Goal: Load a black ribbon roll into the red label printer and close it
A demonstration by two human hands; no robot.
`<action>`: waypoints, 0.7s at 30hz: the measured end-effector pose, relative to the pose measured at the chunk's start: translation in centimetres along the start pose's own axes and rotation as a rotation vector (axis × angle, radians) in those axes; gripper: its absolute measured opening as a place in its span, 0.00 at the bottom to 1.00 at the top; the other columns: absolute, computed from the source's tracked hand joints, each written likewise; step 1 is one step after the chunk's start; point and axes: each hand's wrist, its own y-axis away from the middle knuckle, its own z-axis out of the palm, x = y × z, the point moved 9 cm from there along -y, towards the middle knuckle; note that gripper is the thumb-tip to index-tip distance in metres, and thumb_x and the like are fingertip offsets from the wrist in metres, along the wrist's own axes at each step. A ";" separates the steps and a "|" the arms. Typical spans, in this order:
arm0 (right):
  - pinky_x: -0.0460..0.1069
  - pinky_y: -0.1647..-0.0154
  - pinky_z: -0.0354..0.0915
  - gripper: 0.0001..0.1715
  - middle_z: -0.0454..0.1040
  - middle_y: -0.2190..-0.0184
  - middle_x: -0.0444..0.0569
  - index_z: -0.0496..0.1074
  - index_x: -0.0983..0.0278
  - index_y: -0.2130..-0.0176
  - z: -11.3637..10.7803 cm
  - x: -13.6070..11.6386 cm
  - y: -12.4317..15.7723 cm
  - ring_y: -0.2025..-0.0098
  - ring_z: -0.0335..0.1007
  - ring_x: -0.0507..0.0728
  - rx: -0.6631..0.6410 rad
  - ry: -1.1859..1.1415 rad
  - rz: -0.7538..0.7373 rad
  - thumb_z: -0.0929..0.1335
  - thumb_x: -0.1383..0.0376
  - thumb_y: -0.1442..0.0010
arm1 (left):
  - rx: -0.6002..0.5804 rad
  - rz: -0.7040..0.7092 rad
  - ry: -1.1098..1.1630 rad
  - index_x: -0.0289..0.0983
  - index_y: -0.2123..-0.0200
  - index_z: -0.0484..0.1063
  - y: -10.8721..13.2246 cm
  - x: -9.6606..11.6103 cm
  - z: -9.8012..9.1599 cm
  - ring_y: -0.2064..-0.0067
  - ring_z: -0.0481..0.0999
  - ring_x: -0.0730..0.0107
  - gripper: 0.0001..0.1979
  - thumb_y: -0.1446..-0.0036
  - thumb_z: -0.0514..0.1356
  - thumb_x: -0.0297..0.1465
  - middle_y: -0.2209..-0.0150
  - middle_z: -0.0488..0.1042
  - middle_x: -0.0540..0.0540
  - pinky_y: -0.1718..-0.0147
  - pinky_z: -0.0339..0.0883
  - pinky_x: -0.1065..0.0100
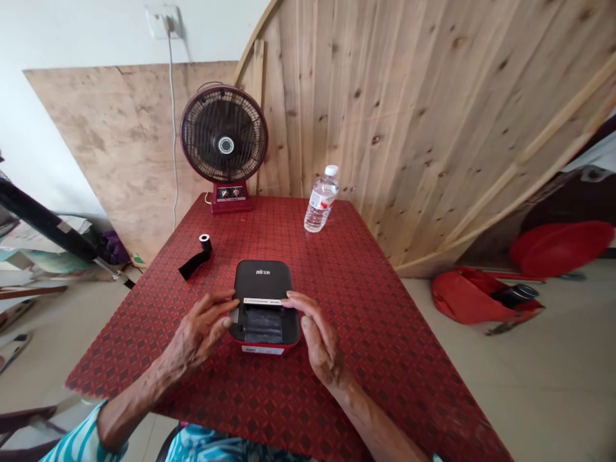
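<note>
A small black box-shaped device (262, 282) with a red base lies on the red patterned table (375, 321), near the front. Its front compartment holds a dark roll or sheet (263, 324). My left hand (202, 330) rests against the device's left side, fingers curled onto its edge. On the other side, my right hand (315, 330) has its fingertips on the white label strip at the middle of the device. A black roll with a loose strip (197, 256) lies further back on the left of the table.
A dark red table fan (224, 144) stands at the table's back edge, its cord running up to a wall socket. A clear water bottle (321, 199) stands at the back right. Wooden boards lean behind. Red bags and a red basin lie on the floor right.
</note>
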 end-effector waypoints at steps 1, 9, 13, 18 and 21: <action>0.58 0.40 0.62 0.20 0.74 0.48 0.51 0.70 0.58 0.48 -0.5 0.9 0.1 0.42 0.66 0.59 0.076 -0.056 0.068 0.57 0.59 0.31 | 0.029 -0.082 0.100 0.40 0.46 0.70 0.0 -0.9 -0.2 0.44 0.71 0.59 0.17 0.34 0.51 0.38 0.45 0.71 0.39 0.47 0.66 0.59; 0.57 0.47 0.67 0.26 0.75 0.50 0.53 0.69 0.60 0.48 -1.1 8.5 1.7 0.48 0.71 0.60 0.217 -0.163 0.509 0.61 0.48 0.36 | -0.079 -0.609 0.785 0.35 0.43 0.66 -0.5 -4.7 2.9 0.47 0.73 0.51 0.32 0.49 0.65 0.42 0.47 0.73 0.36 0.49 0.67 0.54; 0.56 0.44 0.64 0.22 0.75 0.51 0.51 0.72 0.60 0.51 -0.4 7.3 1.2 0.47 0.70 0.60 0.091 -0.056 0.434 0.60 0.50 0.35 | -0.130 -0.619 0.867 0.37 0.41 0.64 -1.1 -4.5 3.3 0.43 0.70 0.50 0.33 0.49 0.66 0.38 0.43 0.70 0.37 0.46 0.64 0.53; 0.54 0.46 0.65 0.19 0.75 0.54 0.50 0.72 0.60 0.53 -0.2 6.4 0.9 0.51 0.71 0.58 0.055 -0.017 0.393 0.59 0.55 0.34 | -0.215 -0.618 0.917 0.39 0.39 0.62 -1.4 -4.4 3.7 0.41 0.67 0.49 0.33 0.48 0.65 0.36 0.41 0.68 0.38 0.45 0.62 0.52; 0.53 0.47 0.65 0.18 0.75 0.54 0.50 0.72 0.60 0.53 -0.3 6.4 0.8 0.51 0.70 0.58 0.048 0.004 0.398 0.59 0.56 0.34 | -0.232 -0.622 0.941 0.40 0.38 0.60 -1.3 -4.3 3.9 0.40 0.65 0.49 0.34 0.47 0.65 0.36 0.40 0.67 0.38 0.45 0.62 0.53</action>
